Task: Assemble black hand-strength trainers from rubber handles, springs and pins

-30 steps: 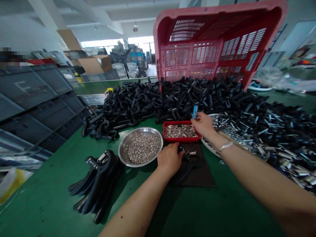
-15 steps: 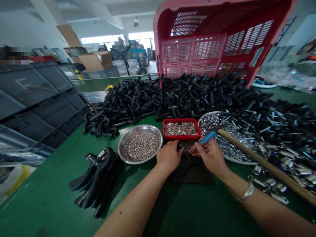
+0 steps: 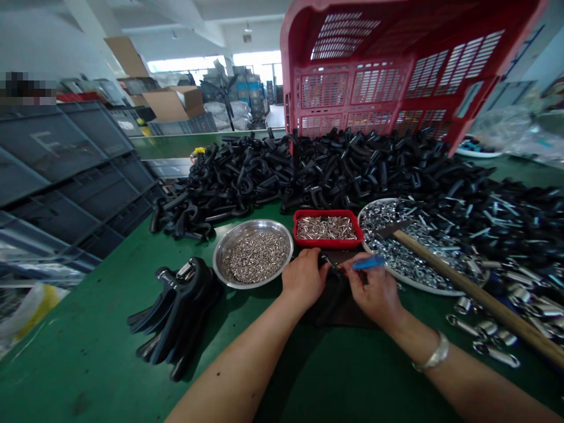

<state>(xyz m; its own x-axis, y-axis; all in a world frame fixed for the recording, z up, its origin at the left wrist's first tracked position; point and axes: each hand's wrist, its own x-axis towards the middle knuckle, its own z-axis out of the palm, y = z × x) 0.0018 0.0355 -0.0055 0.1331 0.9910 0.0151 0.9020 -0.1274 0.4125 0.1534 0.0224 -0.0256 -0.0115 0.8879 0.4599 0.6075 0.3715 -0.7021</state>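
My left hand [image 3: 305, 275] is closed on a black handle-like part [image 3: 331, 294] lying on a dark mat [image 3: 352, 314]. A small metal piece shows at that part's upper end. My right hand [image 3: 375, 289] grips a tool with a blue handle [image 3: 369, 262], its tip by the metal piece; the exact contact is too small to make out. Just beyond the hands stands a red tray [image 3: 328, 242] of small metal pins. A steel bowl [image 3: 217, 258] with tiny metal parts sits left of my left hand.
Finished-looking black handles with springs [image 3: 176, 317] lie at the left. A hammer [image 3: 458, 279] rests across a white tray [image 3: 434, 289] of metal pieces. Loose metal cylinders [image 3: 496, 352] lie at the right. Behind are heaped black parts [image 3: 255, 170] and a tipped red crate [image 3: 326, 88].
The blue-handled tool has tilted from slanting upward to nearly level, and my right hand has turned with it. My left hand stays on the black part. The view has shifted slightly.
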